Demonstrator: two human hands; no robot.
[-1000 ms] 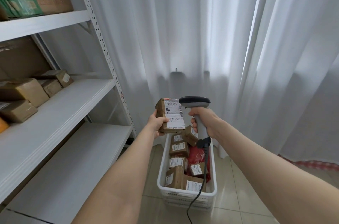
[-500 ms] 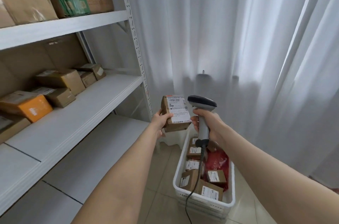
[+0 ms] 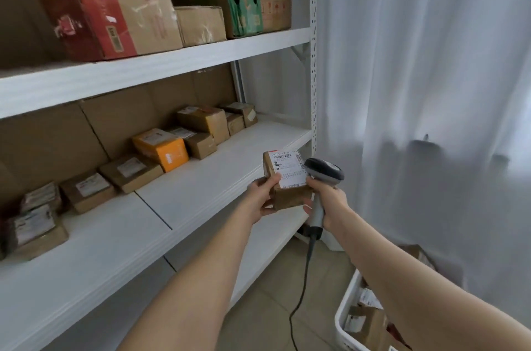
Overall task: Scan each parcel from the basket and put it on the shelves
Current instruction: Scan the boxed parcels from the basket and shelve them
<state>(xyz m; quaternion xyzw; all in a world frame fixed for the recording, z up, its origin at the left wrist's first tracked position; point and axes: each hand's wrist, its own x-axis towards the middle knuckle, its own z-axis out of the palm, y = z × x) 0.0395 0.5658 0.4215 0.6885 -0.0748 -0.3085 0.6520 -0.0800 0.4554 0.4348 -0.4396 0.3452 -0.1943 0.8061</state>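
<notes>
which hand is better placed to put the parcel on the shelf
Left. The left hand grips the parcel and is on the side nearest the middle shelf; the right hand is occupied, gripping the scanner.

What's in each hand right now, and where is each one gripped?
The left hand holds the parcel by its left edge, thumb on top, fingers beneath. The right hand grips the scanner by its handle.

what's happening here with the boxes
A person holds a small parcel in the left hand and a corded scanner in the right hand, its head beside the parcel's label. They face the shelves, where a row of parcels lies on the middle level. The basket on the floor holds more.
</notes>
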